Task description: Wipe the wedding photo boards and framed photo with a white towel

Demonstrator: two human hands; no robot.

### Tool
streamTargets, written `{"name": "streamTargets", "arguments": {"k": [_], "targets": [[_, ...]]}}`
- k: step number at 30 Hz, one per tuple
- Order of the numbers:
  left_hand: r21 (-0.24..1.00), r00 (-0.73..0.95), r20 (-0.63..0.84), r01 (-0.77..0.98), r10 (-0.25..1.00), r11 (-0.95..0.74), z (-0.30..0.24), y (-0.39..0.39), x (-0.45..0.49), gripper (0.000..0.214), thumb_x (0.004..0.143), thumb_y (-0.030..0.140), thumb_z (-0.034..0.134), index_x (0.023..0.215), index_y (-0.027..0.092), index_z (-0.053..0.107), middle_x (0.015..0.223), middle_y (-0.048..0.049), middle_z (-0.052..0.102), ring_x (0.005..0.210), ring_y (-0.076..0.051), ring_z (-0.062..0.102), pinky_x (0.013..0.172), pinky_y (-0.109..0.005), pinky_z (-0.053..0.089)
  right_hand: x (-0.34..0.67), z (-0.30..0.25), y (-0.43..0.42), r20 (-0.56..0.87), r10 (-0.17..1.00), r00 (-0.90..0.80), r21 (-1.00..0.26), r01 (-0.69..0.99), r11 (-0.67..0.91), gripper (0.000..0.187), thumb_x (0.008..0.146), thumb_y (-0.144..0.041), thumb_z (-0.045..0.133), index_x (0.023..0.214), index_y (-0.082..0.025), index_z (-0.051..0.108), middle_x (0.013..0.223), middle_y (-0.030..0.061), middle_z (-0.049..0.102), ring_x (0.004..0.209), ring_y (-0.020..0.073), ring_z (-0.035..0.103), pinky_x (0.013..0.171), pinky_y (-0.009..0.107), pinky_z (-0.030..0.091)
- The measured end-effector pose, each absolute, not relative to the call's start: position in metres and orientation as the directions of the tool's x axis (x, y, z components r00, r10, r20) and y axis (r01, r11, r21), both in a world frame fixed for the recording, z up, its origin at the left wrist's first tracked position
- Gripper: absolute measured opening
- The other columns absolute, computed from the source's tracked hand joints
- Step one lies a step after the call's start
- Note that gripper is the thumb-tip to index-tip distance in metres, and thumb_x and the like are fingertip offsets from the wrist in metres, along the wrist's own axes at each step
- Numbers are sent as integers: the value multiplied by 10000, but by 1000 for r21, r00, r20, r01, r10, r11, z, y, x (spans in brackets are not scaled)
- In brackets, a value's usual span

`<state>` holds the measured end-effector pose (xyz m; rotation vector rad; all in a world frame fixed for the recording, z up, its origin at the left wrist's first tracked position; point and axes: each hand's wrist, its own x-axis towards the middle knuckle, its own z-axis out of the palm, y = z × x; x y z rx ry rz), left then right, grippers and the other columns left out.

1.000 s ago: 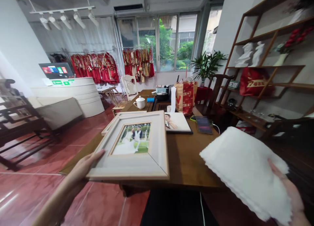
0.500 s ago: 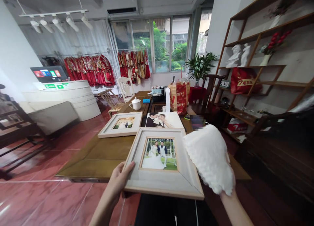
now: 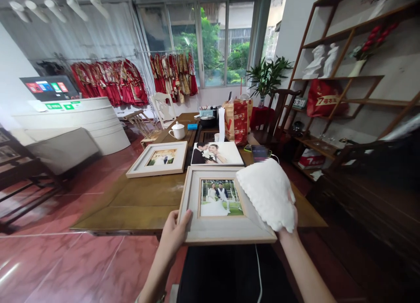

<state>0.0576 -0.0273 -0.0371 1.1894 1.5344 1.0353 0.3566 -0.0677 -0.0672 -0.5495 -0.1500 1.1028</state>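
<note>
My left hand (image 3: pixel 175 230) grips the left edge of a pale wooden picture frame (image 3: pixel 223 234), thumb on the front and fingers behind. A wedding photo (image 3: pixel 221 198) shows inside the frame. My right hand (image 3: pixel 291 220) is closed on a fluffy white cloth (image 3: pixel 267 193), which drapes over the frame's right side; the cloth hides most of the fingers. Behind lie a second framed photo (image 3: pixel 157 159), at the left, and an unframed photo print (image 3: pixel 226 154), both on the wooden table (image 3: pixel 131 206).
A white lidded cup (image 3: pixel 177 131), a blue box (image 3: pixel 192 126), a red and tan paper bag (image 3: pixel 238 121) and a phone (image 3: pixel 260 153) with a white cable stand or lie farther back on the table. Wooden shelves (image 3: pixel 344 77) rise at the right, and a dark chair (image 3: pixel 278 114) stands behind.
The picture frame has turned to sit straighter, with its lower edge higher in view. My right hand and the cloth have shifted left and up, over the frame's right side. The view has tilted down.
</note>
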Motion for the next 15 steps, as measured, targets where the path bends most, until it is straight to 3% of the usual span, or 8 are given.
{"name": "streamTargets", "arguments": {"k": [3, 9, 12, 15], "targets": [[929, -102, -130, 336, 986, 158, -33, -27, 58, 461, 655, 591, 567, 817, 160, 533, 682, -38, 621, 627, -206, 610, 524, -283, 461, 356, -61, -66, -172, 874, 455, -458, -822, 338, 421, 918, -430, 293, 1055, -245, 645, 1108, 12, 672, 1116, 146, 557, 1047, 356, 333], [786, 41, -44, 618, 998, 10, -9, -21, 56, 327, 717, 518, 519, 754, 193, 515, 707, -43, 643, 717, -243, 621, 643, -309, 438, 363, -68, -63, -130, 868, 480, -440, -812, 383, 415, 922, -404, 297, 1090, -228, 633, 1096, 26, 678, 1097, 171, 572, 1039, 411, 340], [669, 104, 20, 738, 994, -91, 0, -16, 51, 273, 724, 483, 526, 658, 223, 471, 582, -5, 572, 640, -238, 594, 600, -290, 395, 365, -68, -61, -66, 875, 480, -531, -759, 376, 395, 899, -424, 340, 1052, -238, 654, 1140, 40, 657, 1154, 191, 531, 1038, 445, 331], [627, 159, 64, 762, 985, -164, 3, -11, 48, 325, 689, 511, 579, 588, 230, 451, 505, 16, 489, 578, -234, 562, 583, -295, 385, 365, -62, -60, -45, 876, 481, -633, -692, 347, 383, 873, -470, 399, 1012, -238, 670, 1216, 45, 610, 1204, 214, 482, 1038, 453, 324]]}}
